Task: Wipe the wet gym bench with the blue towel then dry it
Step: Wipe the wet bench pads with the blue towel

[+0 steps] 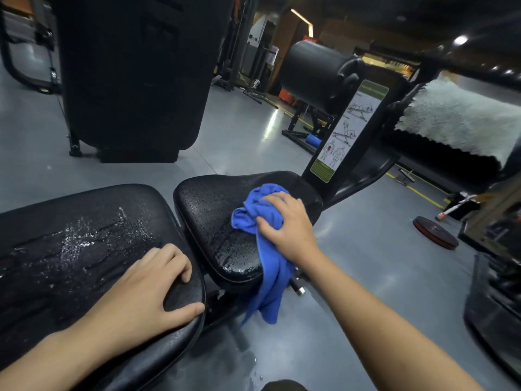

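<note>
The long back pad (84, 249) of the bench lies left of the seat pad (214, 221) and is beaded with water. The left hand (149, 289) rests on its near corner, fingers loosely bent, holding nothing. On the seat pad's right half, the right hand (284, 224) clutches the bunched blue towel (265, 210), whose tail hangs off the near edge. The unwiped wet stretch runs leftward from the towel, so the right hand likely sweeps that way.

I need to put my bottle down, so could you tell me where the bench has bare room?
Only the seat pad's left half, beside the blue towel under the right hand. The long pad is puddled, its corner held by the left hand.
</note>
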Tool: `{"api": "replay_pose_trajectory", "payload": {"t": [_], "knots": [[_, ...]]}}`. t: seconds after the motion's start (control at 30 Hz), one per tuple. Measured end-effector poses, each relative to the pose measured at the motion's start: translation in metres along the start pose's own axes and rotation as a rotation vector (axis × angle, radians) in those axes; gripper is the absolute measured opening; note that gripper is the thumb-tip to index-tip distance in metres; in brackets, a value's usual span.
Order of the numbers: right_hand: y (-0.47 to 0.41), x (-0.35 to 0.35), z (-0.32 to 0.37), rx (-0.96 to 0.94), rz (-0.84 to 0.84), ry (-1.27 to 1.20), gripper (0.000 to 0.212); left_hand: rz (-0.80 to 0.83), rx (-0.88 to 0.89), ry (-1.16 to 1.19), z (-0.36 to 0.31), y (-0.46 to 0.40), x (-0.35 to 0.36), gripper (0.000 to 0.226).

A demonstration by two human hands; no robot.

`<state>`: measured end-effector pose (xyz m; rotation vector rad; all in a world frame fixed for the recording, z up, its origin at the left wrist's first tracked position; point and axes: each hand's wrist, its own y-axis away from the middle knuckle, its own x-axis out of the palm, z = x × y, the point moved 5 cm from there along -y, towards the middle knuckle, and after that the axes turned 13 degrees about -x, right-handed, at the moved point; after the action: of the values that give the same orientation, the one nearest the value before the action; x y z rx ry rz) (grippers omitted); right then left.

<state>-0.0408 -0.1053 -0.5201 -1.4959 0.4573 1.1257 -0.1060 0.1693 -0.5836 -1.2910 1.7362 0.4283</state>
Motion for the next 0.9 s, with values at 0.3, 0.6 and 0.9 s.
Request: {"api": "replay_pose_trajectory", "payload": {"t": [0.3, 0.6, 0.9], "knots": [[-0.049, -0.018, -0.086, 0.248, 0.021, 0.082, 0.044, -0.002, 0.004, 0.003, 0.0, -0.002, 0.0, 0.047], [-0.111, 0.009, -0.097, 0.284, 0.266, 0.215, 0.06, -0.005, 0.024, 0.009, 0.001, -0.007, 0.002, 0.05], [-0.145, 0.055, -0.051, 0.113, 0.414, 0.242, 0.056, 0.032, 0.003, 0.003, 0.001, -0.007, 0.001, 0.051]]}}
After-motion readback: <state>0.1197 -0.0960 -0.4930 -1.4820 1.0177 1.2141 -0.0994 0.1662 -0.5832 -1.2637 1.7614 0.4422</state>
